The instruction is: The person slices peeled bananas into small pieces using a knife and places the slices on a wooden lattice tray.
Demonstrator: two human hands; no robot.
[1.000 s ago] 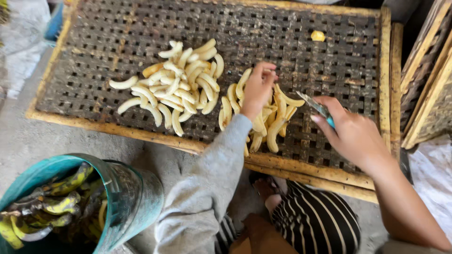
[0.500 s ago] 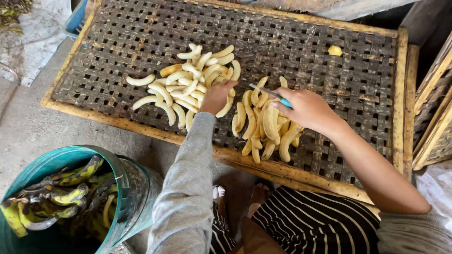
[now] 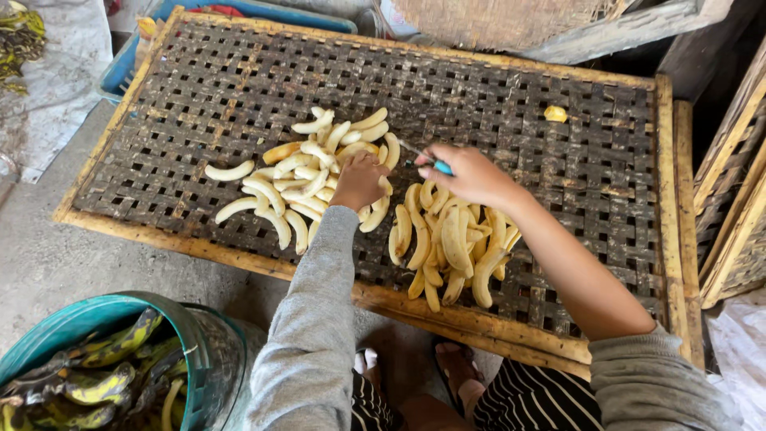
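A woven bamboo tray [image 3: 199, 104] with a wooden frame holds two heaps of peeled bananas. My left hand [image 3: 359, 182] rests with fingers curled on the edge of the left heap [image 3: 299, 179] and grips a peeled banana there. My right hand [image 3: 471, 174] hovers above the right heap [image 3: 451, 239] and holds a small knife with a blue handle [image 3: 437, 165], blade pointing left. Both arms wear grey sleeves.
A teal bucket [image 3: 195, 335] full of banana peels stands at the lower left on the concrete floor. A single small banana piece [image 3: 555, 113] lies at the tray's far right. More woven trays [image 3: 734, 207] lean at the right. A blue crate edge [image 3: 263, 9] shows behind the tray.
My left hand has moved left from the right heap to the left heap. My right hand with the knife has followed leftward, over the right heap. The camera view shifted.
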